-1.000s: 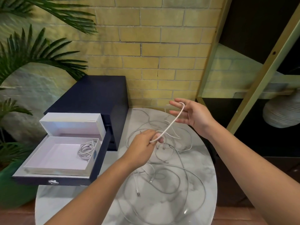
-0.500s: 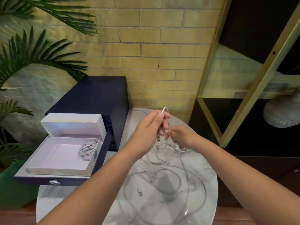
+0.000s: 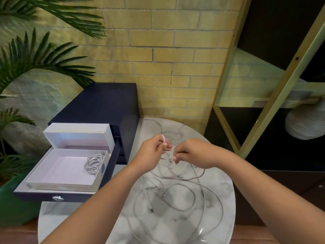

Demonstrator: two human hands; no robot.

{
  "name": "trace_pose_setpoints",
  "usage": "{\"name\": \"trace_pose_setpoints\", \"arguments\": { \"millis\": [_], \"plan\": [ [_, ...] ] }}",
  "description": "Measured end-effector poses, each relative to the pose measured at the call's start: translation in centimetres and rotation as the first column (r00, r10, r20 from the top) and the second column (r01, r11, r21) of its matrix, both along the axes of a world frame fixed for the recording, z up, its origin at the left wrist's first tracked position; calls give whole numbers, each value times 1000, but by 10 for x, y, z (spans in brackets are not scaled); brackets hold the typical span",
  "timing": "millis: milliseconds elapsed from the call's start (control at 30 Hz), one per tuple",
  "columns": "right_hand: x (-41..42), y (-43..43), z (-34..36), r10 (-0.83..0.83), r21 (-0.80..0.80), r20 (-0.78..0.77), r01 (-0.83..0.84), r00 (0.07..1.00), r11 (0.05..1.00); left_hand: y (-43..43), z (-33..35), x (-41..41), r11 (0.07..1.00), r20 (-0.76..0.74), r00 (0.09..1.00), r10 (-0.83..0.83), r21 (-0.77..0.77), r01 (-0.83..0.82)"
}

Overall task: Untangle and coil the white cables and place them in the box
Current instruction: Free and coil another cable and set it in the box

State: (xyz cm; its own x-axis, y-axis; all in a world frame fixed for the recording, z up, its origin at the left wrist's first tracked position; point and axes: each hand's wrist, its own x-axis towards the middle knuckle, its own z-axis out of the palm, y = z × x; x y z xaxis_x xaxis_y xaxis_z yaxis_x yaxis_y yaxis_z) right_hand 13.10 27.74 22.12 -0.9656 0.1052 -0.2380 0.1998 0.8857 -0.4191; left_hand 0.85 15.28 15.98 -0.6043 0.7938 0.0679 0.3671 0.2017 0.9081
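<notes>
Several white cables (image 3: 177, 196) lie tangled in loose loops on the round marble table (image 3: 223, 194). My left hand (image 3: 153, 150) holds a small loop of one white cable, which curls over its fingers. My right hand (image 3: 191, 152) pinches the same cable just to the right, with the two hands almost touching above the table's far half. An open white box (image 3: 52, 178) stands on the pulled-out drawer at left. One coiled white cable (image 3: 94, 163) lies in the box's right corner.
A dark blue cabinet (image 3: 98, 106) stands left of the table, its drawer (image 3: 52, 197) drawn out under the box. Palm fronds (image 3: 35, 55) hang at left. A gold-framed dark shelf (image 3: 274, 95) with a ribbed vase (image 3: 306, 124) rises at right. A brick wall is behind.
My right hand swung in from the upper right and came down beside the left. My left hand rose slightly, and the cable between them shortened into a small loop on its fingers.
</notes>
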Motion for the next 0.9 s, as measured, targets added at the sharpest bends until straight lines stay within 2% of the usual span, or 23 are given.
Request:
{"name": "trace_pose_setpoints", "arguments": {
  "millis": [133,333,467,567,667,733,900],
  "plan": [
    [0,11,14,-13,73,-97,20,995,997,-6,-7,-2,991,-148,986,-71,-124,53],
    [0,31,25,-71,118,-316,114,946,986,-14,7,6,990,66,995,-69,-117,77],
    [-3,41,18,-132,59,-434,174,891,983,-18,16,11,997,94,994,-55,-54,60],
    [-7,48,12,-133,72,-501,195,855,978,-18,17,15,992,44,993,-109,-64,112],
    [-9,56,4,-169,66,-531,239,831,969,-18,17,16,995,4,996,-91,-43,91],
    [-10,60,-3,-216,42,-521,278,826,960,-16,18,18,998,28,998,-60,2,60],
    [-11,56,-26,-315,3,-372,341,873,940,-11,26,25,990,226,973,-35,141,3]
  ]
}}
